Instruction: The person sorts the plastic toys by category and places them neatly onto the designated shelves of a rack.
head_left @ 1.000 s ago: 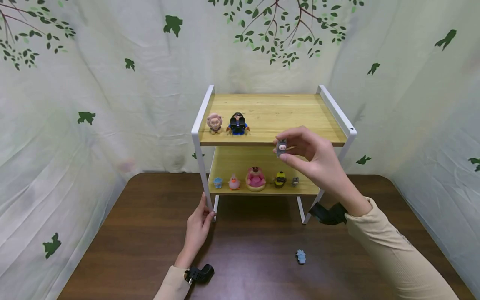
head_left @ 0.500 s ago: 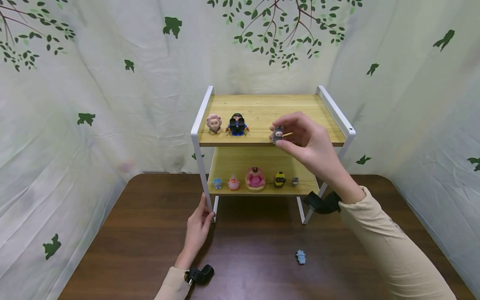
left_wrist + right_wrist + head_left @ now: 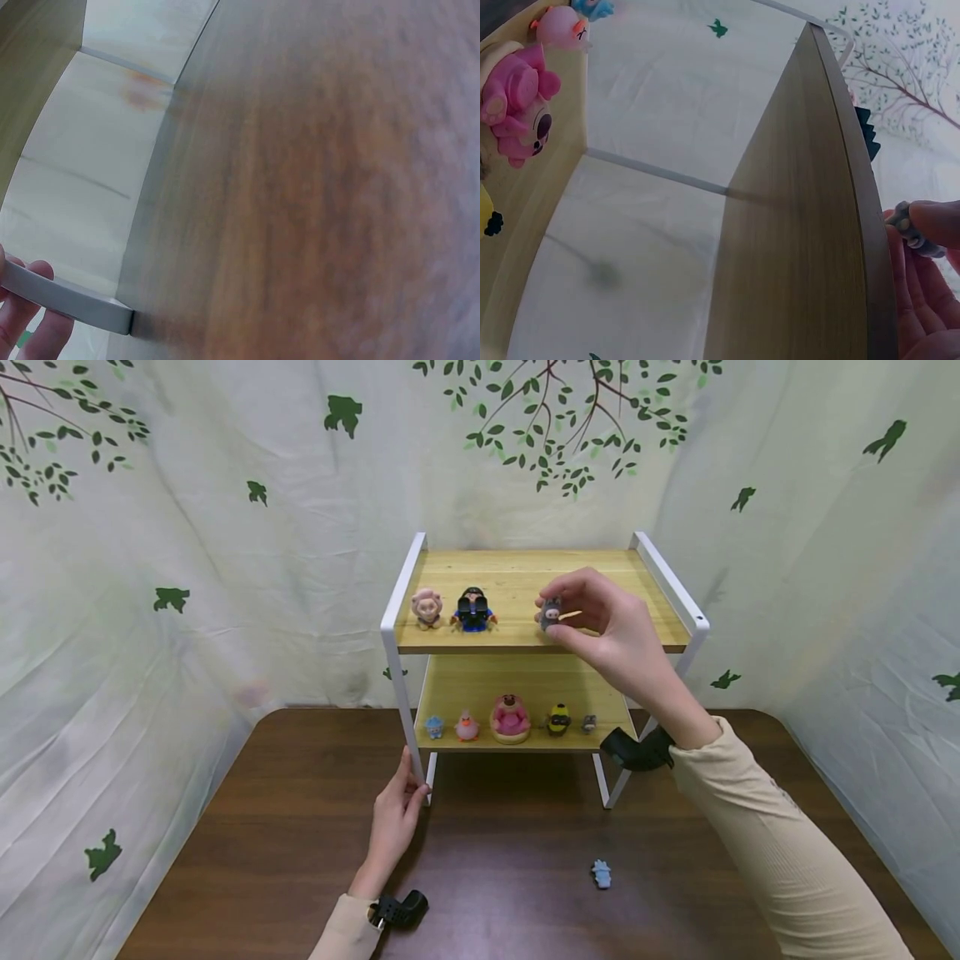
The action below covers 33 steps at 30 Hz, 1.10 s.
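My right hand [image 3: 611,622] pinches a small grey figurine [image 3: 551,613] with a pale face between thumb and fingers, at the front of the top shelf [image 3: 517,572]. Whether its base touches the board I cannot tell. In the right wrist view the figurine [image 3: 911,229] is partly covered by the thumb. To its left on that shelf stand a pink figurine [image 3: 427,608] and a dark blue figurine with black binoculars [image 3: 473,610]. My left hand [image 3: 395,814] holds the white left front leg [image 3: 408,727] of the two-tier rack, low down; fingers [image 3: 46,337] show around the leg in the left wrist view.
Along the lower shelf [image 3: 517,672] stand a blue figurine [image 3: 434,727], a pink duck [image 3: 467,727], a pink bear [image 3: 511,720], a yellow-and-black figurine [image 3: 558,719] and a small grey one [image 3: 589,723]. A light blue figurine [image 3: 602,874] lies on the brown table [image 3: 495,893].
My right hand has risen and shifted slightly left with the grey figurine, from in front of the top shelf's edge to over its board. The left hand has stayed on the leg.
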Motion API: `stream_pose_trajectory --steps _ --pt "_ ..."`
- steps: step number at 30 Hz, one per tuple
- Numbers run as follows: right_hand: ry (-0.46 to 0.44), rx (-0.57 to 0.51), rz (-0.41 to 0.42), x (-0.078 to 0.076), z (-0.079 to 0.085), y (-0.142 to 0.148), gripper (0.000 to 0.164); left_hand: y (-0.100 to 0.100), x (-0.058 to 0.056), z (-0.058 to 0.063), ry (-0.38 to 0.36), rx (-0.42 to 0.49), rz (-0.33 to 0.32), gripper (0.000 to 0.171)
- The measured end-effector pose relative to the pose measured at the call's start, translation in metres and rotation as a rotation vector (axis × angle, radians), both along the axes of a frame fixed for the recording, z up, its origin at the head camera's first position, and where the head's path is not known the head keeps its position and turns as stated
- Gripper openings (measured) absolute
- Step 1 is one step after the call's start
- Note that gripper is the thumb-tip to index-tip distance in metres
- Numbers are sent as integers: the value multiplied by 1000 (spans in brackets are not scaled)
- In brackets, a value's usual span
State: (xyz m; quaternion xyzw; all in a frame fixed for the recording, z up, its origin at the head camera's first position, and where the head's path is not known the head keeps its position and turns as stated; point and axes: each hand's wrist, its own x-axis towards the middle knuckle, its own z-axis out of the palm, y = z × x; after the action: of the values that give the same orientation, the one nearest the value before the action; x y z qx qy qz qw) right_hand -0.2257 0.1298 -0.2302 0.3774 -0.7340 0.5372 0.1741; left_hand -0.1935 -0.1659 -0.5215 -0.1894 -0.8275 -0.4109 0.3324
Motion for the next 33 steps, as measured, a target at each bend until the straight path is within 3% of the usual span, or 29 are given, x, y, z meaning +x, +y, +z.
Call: stream_pose_trajectory --steps 13,33 --pt "-46 85 -88 -7 8 -7 27 0 1 -1 -15 -6 14 91" --pt "-67 198 -141 -13 9 -13 22 1 1 1 -16 -2 12 90"
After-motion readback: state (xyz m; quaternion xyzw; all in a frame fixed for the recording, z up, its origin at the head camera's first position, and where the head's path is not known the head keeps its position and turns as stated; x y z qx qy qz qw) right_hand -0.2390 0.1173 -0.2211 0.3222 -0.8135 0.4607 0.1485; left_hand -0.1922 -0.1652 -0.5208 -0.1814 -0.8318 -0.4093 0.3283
